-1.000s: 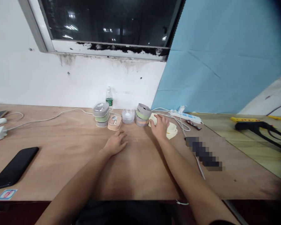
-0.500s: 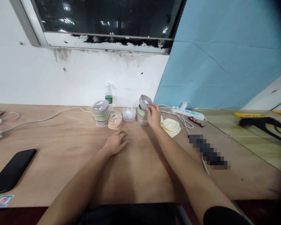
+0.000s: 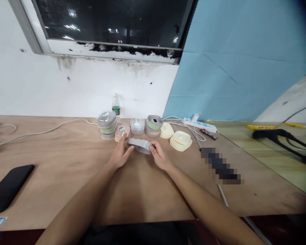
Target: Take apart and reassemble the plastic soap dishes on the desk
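Observation:
My right hand (image 3: 159, 156) pinches the right end of a grey plastic box frame (image 3: 142, 146), an open band with a wavy rim, held tilted above the table. At its left end, my left hand (image 3: 119, 152) has thumb and fingers apart; whether they touch the frame I cannot tell. Behind the frame stand a peach lidded box (image 3: 120, 133), a stack of clear containers (image 3: 137, 126) and a stack of grey, green and peach frames (image 3: 153, 132). Further left, a grey lidded box (image 3: 106, 118) tops a green one and another grey one.
Two stacks of cream lids (image 3: 180, 141) lie to the right, near a white power strip (image 3: 201, 126) and cables. A bottle (image 3: 115, 107) stands against the wall. A black phone (image 3: 11, 187) lies at left; a pixelated dark object (image 3: 220, 165) lies at right.
My right hand has brought the grey frame from the top of the stack toward me and to the left. My left hand has risen to the frame's left end, its fingers spreading.

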The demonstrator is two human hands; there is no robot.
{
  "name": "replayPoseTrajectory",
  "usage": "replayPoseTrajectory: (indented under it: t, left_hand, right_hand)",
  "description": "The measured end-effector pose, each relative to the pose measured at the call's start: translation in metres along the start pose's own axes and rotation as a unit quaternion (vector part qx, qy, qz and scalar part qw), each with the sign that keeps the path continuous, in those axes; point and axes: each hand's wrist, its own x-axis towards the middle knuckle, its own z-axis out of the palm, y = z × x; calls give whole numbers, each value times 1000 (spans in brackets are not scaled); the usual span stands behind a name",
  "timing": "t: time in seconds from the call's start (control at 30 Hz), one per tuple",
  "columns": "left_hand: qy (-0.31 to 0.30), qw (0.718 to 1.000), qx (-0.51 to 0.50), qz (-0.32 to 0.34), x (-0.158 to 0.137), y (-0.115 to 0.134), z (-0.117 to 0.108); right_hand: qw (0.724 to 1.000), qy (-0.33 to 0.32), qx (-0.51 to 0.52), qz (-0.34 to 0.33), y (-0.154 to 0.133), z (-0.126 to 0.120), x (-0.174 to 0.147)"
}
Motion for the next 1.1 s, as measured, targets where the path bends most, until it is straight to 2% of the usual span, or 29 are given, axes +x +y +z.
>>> replayPoseTrajectory:
  t: [0.1,0.17,0.3,0.5,0.77,0.9,1.1]
  left_hand:
    - [-30,999,36,19,0,1,-1]
    - [-22,998,62,19,1,2,-2]
    - [-31,993,109,-9,2,6,-7]
    - [-78,988,122,-47,3,7,-10]
    - [-63,984,150,-67,4,-1,-7]
    - [-63,983,154,-75,4,-2,-6]
    - [-75,984,145,-70,3,-1,-7]
  right_hand:
    - [994,23,85,65,8,4,9]
    - [985,33,120,116,14,5,13]
    - [981,25,101,163,21,2,13]
    - [992,-50,-30,109,19,-10,15]
    - [973,-120,-164,105,25,-12,16]
    - [967,-134,-190,102,25,-11,15]
    - [974,-117,-171,93,24,-12,15]
